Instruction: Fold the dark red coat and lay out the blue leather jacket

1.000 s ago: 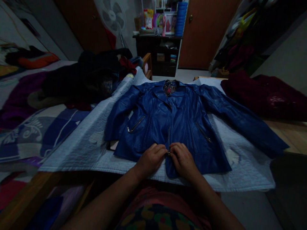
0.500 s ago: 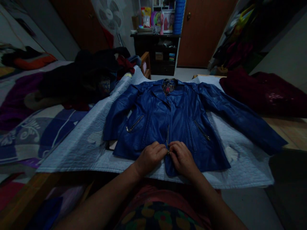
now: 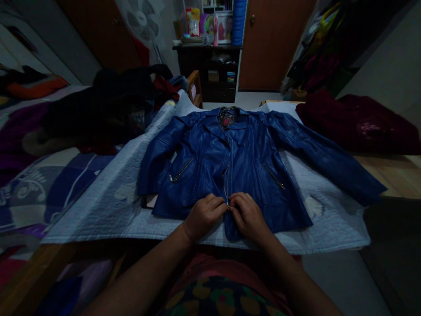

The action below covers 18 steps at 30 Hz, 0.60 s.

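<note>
A blue leather jacket [image 3: 245, 153] lies spread front side up on a light blue quilted cover [image 3: 131, 219], its collar away from me and both sleeves out to the sides. Its front zipper [image 3: 226, 184] runs down to the hem, where both hands meet. My left hand [image 3: 205, 215] is closed on the left front edge at the zipper's lower end. Pinched beside it, my right hand [image 3: 246, 215] holds the other front edge near the small metal zipper piece. The fingertips hide part of that metal piece.
Dark clothes [image 3: 98, 105] are heaped at the left, by a blue and white patterned cloth [image 3: 52, 184]. A maroon bundle [image 3: 362, 123] sits at the right. Behind stand a wooden chair [image 3: 194, 87], a dark shelf [image 3: 207, 66] and a fan [image 3: 141, 19].
The view has shifted slightly. Both hands keep their hold at the zipper's lower end, and the front edges above them now stand a little further apart, showing more of the zipper.
</note>
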Each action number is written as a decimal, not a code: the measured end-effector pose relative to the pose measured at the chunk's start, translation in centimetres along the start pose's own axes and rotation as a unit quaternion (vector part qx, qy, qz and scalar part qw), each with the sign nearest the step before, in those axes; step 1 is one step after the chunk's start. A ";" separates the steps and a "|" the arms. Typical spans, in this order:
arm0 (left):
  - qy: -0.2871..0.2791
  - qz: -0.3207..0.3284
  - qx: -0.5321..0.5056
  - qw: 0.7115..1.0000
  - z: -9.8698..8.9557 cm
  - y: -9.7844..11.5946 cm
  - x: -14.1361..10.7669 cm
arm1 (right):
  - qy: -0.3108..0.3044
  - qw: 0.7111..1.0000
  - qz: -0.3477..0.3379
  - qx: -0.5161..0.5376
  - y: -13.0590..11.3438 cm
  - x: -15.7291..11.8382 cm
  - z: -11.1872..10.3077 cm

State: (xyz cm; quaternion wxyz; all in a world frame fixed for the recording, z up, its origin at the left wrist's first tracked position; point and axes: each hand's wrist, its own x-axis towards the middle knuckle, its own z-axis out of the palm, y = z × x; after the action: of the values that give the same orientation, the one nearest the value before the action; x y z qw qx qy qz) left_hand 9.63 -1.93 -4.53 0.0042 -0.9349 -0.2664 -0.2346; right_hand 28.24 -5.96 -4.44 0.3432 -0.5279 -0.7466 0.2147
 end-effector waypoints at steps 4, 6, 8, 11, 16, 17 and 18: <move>0.025 -0.010 -0.034 0.999 0.1 -0.1 -0.1 | -0.001 1.000 0.002 -0.008 0.0 0.0 0.2; 0.036 -0.015 -0.046 0.998 0.2 -0.1 -0.2 | -0.003 1.000 0.003 -0.010 0.1 0.0 0.2; 0.044 -0.016 -0.048 0.998 0.3 -0.1 -0.2 | -0.006 1.000 0.006 -0.012 0.1 0.0 0.2; 0.047 -0.014 -0.045 0.998 0.3 -0.1 -0.2 | -0.009 1.000 0.008 -0.012 0.0 0.0 0.2; 0.046 0.009 -0.048 0.998 -0.1 0.1 -0.2 | -0.011 1.000 0.011 -0.013 0.0 0.0 0.2; 0.045 0.013 -0.049 0.998 -0.1 0.1 -0.2 | -0.011 1.000 0.013 -0.013 0.0 0.0 0.2; 0.045 0.016 -0.050 0.998 -0.1 0.1 -0.3 | -0.011 1.000 0.014 -0.014 0.0 0.0 0.2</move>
State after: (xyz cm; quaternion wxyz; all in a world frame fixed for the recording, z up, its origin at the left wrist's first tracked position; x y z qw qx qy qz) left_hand 9.43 -2.14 -4.53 -0.0273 -0.9264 -0.2391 -0.2895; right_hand 28.11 -5.98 -4.57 0.3246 -0.5407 -0.7457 0.2151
